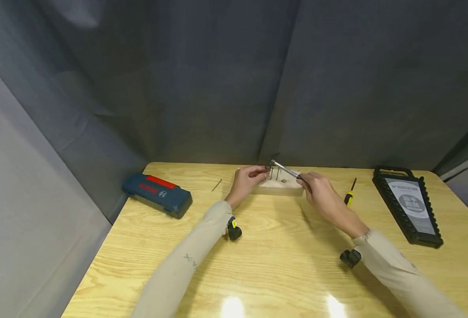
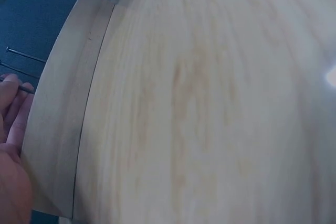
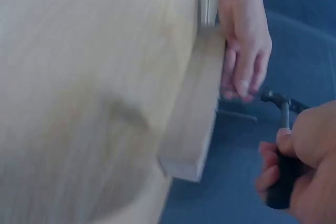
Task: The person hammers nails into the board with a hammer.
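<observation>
A pale wooden block (image 1: pixel 277 191) lies near the table's back edge, with nails (image 2: pixel 25 55) standing up from its top. At the block's left end, my left hand (image 1: pixel 247 181) pinches a nail (image 2: pixel 26 88) between thumb and fingers. My right hand (image 1: pixel 322 196) grips the dark handle of a claw hammer (image 1: pixel 285 168), coming in from the right. In the right wrist view the hammer head (image 3: pixel 273 97) is close by the left fingertips. One upright nail (image 3: pixel 239 115) shows there beside the hammer.
To the left lies a dark blue case (image 1: pixel 158 194) with a red strip, and a loose thin nail (image 1: pixel 217 185) is between it and the block. A yellow-black screwdriver (image 1: pixel 349 194) and a black tool rack (image 1: pixel 409 205) lie to the right. Dark curtain (image 1: pixel 218 88) hangs behind.
</observation>
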The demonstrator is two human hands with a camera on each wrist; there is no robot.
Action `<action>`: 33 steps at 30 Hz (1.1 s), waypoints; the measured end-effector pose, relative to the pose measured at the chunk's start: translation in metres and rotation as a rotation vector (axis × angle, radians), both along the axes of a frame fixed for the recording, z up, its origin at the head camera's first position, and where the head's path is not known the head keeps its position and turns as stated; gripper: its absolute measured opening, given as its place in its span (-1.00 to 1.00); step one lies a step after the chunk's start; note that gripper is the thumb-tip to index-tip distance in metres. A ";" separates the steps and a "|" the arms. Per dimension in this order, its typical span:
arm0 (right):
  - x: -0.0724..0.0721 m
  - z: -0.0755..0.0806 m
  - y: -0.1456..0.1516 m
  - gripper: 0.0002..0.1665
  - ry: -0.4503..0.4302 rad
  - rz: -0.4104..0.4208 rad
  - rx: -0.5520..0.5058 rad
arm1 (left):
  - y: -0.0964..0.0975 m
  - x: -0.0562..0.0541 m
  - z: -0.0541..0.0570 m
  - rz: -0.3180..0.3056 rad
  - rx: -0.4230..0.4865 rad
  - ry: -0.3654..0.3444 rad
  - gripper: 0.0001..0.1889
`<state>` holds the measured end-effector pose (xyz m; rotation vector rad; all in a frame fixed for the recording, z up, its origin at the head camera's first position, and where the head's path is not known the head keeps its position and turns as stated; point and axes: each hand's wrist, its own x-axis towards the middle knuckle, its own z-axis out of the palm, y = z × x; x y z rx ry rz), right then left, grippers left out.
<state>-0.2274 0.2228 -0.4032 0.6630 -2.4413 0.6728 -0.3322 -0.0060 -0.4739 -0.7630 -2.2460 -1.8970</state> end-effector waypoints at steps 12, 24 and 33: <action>-0.003 0.004 0.008 -0.91 0.059 -0.024 -0.005 | 0.002 -0.001 -0.001 0.004 -0.009 0.010 -0.78; -0.003 -0.002 0.007 -0.89 0.000 0.025 0.049 | 0.002 -0.002 0.000 -0.011 0.009 -0.004 -0.79; -0.003 0.009 0.007 -0.80 0.036 0.002 0.029 | 0.002 -0.001 0.001 0.006 0.003 0.016 -0.80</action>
